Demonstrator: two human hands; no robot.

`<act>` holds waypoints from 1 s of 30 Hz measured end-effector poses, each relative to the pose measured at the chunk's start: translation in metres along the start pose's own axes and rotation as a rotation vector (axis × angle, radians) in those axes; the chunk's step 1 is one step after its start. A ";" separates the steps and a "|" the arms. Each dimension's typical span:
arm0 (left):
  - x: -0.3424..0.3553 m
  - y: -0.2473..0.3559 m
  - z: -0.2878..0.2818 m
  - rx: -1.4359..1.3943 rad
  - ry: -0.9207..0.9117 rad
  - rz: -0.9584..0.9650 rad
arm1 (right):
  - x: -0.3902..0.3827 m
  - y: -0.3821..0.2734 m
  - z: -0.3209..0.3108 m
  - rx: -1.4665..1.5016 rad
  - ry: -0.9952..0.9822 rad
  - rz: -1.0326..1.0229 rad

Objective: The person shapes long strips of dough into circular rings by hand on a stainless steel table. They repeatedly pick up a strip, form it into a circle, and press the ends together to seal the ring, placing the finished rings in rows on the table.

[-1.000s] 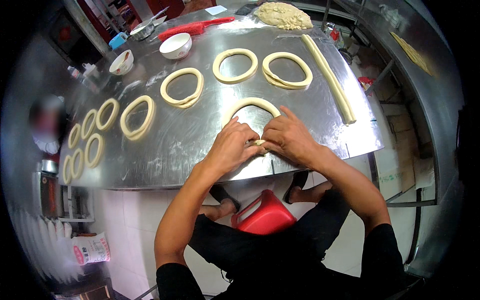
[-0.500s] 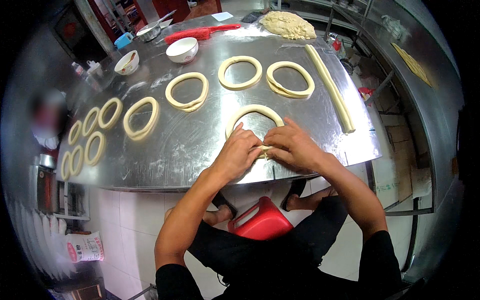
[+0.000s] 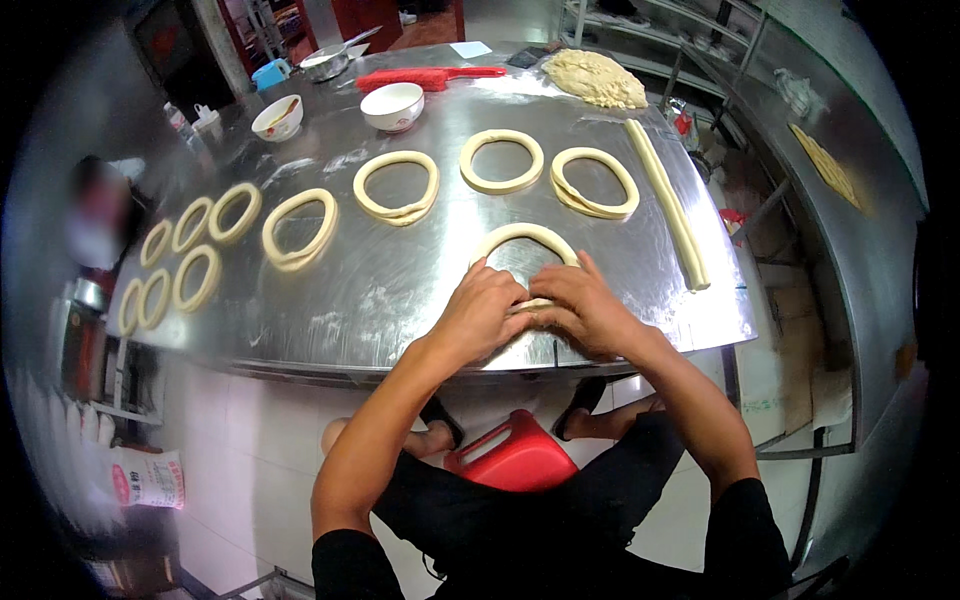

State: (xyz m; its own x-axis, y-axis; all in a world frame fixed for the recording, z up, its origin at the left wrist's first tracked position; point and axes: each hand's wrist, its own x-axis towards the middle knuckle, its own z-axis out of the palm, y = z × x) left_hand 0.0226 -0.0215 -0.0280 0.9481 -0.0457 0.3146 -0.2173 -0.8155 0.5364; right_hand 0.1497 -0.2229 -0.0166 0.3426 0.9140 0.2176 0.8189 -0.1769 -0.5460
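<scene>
A ring of pale dough (image 3: 525, 234) lies near the front edge of the metal table. On its near side, my left hand (image 3: 487, 308) and my right hand (image 3: 582, 303) pinch the dough from either side, fingers closed and almost meeting. A short stretch of dough shows between the fingertips; my hands cover the rest of that side. Beyond it lie finished-looking loops, among them a dough ring (image 3: 501, 161) and another dough ring (image 3: 594, 183). To the right stretches a long dough strip (image 3: 668, 205).
Several smaller-looking rings fill the table's left end. Farther back are a white bowl (image 3: 392, 107), a second bowl (image 3: 277, 119), a red brush (image 3: 420, 78) and a large dough mass (image 3: 596, 79). A red stool (image 3: 515, 455) stands below the table edge, between my legs.
The view has shifted slightly, so the table's things sit a little lower and mostly farther right. My hands stay at the ring's near side, with less dough showing between them.
</scene>
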 end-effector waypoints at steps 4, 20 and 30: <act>0.004 0.006 0.007 0.037 0.017 -0.007 | 0.003 0.002 0.002 -0.005 -0.007 0.068; 0.010 0.007 0.028 0.201 0.108 0.035 | 0.049 0.017 -0.023 -0.292 0.195 0.339; 0.027 0.031 0.028 0.065 0.373 -0.001 | 0.077 0.032 -0.036 -0.369 0.333 0.401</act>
State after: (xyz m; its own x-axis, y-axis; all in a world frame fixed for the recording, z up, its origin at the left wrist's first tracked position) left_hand 0.0476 -0.0646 -0.0248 0.7962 0.1580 0.5841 -0.1903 -0.8509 0.4896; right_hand 0.2189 -0.1713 0.0119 0.7313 0.5987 0.3267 0.6819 -0.6497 -0.3360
